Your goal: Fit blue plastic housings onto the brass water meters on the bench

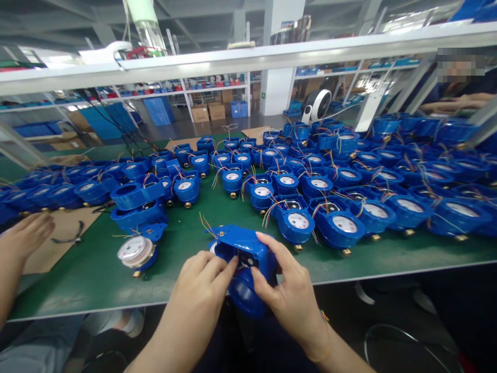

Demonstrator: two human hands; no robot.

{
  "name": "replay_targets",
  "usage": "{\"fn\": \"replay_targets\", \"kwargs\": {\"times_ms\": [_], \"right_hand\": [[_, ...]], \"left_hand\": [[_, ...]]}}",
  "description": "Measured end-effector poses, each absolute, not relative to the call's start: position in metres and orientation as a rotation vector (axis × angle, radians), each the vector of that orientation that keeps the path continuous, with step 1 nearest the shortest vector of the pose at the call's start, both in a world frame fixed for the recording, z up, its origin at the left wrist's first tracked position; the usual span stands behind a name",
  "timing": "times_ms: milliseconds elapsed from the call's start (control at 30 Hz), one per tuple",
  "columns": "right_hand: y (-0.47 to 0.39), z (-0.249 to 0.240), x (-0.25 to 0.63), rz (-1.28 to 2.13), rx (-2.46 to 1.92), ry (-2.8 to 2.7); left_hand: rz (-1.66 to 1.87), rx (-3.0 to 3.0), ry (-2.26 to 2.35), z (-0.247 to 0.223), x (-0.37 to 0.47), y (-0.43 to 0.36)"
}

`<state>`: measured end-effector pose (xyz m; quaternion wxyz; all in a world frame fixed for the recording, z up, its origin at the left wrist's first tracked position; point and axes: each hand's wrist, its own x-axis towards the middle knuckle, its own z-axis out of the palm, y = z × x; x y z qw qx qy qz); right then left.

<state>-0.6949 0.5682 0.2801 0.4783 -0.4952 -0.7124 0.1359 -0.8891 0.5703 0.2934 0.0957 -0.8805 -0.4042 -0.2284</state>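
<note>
At the bench's front edge I hold a blue water meter housing (250,298), tilted with its open box part facing me. My right hand (293,287) grips it from the right, thumb at the opening and fingers over the top. My left hand (205,282) is closed at its left side, with fingertips reaching into the opening. Inside sits a black part (247,260), partly hidden by my fingers. Thin coloured wires (207,225) stick out beyond the housing. Left of my hands stands a water meter (135,254) with a bare round dial and a brass fitting.
Several rows of blue water meters (298,221) with wires cover the green bench (182,233). Stacked blue housings (137,199) stand at the left. Another person's hand (33,233) is over cardboard (73,238) at far left. A white shelf (233,54) spans above.
</note>
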Motion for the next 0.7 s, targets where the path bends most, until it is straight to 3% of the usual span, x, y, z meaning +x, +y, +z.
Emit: {"fn": "replay_targets", "kwargs": {"times_ms": [233,400,533,700], "right_hand": [[0.566,0.279,-0.696,0.237,-1.209,-1.780],[0.564,0.276,-0.696,0.138,-1.230,-1.805],[0.562,0.274,-0.696,0.179,-1.222,-1.814],[0.558,0.276,-0.691,0.447,-1.197,-1.776]], "left_hand": [[-0.894,-2.751,-1.498,0.288,-0.892,0.565],[-1.512,-3.154,-2.190,0.279,-0.893,0.585],[-2.030,-3.021,-2.635,0.271,-0.893,0.584],[-1.626,-3.046,-2.359,0.269,-0.895,0.563]]}}
